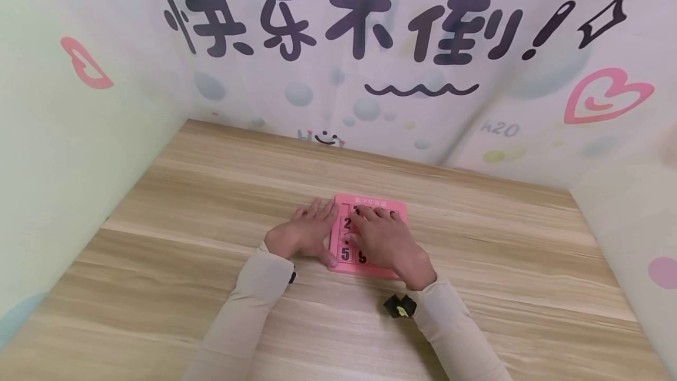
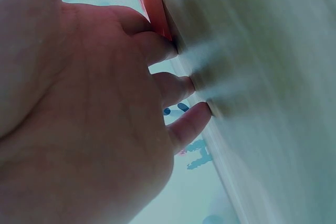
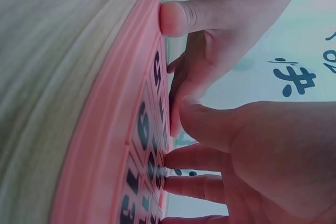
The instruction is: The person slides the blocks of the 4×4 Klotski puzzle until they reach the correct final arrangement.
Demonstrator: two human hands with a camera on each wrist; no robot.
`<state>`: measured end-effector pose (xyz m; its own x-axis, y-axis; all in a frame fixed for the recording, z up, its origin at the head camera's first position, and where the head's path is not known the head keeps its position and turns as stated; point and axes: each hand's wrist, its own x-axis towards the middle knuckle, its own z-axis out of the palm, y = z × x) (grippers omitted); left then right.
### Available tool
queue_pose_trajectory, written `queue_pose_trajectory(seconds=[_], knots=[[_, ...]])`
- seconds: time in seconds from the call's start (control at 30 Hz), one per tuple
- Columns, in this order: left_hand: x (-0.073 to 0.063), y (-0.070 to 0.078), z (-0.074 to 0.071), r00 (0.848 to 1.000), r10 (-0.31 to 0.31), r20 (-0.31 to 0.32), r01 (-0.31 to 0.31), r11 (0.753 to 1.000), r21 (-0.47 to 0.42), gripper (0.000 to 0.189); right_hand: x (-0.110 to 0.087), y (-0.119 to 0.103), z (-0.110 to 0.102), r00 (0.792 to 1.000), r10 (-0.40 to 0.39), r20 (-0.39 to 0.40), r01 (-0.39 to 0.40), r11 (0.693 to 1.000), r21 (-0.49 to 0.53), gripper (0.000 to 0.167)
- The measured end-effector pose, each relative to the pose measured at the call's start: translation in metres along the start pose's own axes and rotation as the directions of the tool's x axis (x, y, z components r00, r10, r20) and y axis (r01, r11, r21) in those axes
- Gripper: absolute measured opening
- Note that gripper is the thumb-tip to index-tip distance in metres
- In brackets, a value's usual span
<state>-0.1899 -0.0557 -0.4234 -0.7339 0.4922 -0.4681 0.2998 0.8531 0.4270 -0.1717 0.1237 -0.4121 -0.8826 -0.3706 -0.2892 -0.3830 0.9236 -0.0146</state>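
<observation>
A pink sliding number puzzle [image 1: 338,267] lies flat on the wooden table, with black numerals on its square tiles. My left hand [image 1: 304,235] rests along its left side, fingers spread. The left thumb [image 3: 173,19] touches the near left corner, and in the left wrist view several fingertips meet the tabletop beside the pink edge [image 2: 152,3]. Over the tiles lies my right hand [image 1: 383,240], its fingertips touching the numbered face. That hand hides much of the middle and right of the puzzle. A gap without a tile shows at the far left corner.
The wood-grain table [image 1: 174,263] extends around the puzzle on every side. Behind it hangs a white backdrop [image 1: 338,104] with large dark characters and bubble prints. A black strap piece [image 1: 400,306] sits at the right wrist.
</observation>
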Motion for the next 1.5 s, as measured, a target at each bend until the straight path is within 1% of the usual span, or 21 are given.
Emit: queue_pose_trajectory(seconds=[0.4, 0.83, 1.23, 1.5], knots=[[0.0004, -0.0005, 0.0, 1.0, 0.004, -0.001, -0.004, 1.0, -0.006, 0.119, -0.0009, 0.004, -0.0035, 1.0, 0.004, 0.017, -0.005, 1.0, 0.017, 0.057], [0.0, -0.0013, 0.0002, 1.0, 0.008, -0.008, -0.008, 1.0, -0.009, 0.12, -0.0031, 0.0068, -0.0059, 1.0, 0.005, 0.018, -0.005, 1.0, 0.031, 0.056], [0.0002, -0.0007, 0.0001, 1.0, 0.007, -0.005, -0.007, 1.0, -0.009, 0.12, -0.0038, 0.0081, -0.0081, 0.998, 0.031, 0.054, -0.033, 0.999, 0.034, 0.057], [-0.0003, -0.0005, 0.0006, 1.0, 0.009, -0.008, -0.009, 1.0, -0.014, 0.12, -0.0041, 0.0086, -0.0078, 0.999, 0.021, 0.05, -0.023, 0.999, 0.039, 0.057]])
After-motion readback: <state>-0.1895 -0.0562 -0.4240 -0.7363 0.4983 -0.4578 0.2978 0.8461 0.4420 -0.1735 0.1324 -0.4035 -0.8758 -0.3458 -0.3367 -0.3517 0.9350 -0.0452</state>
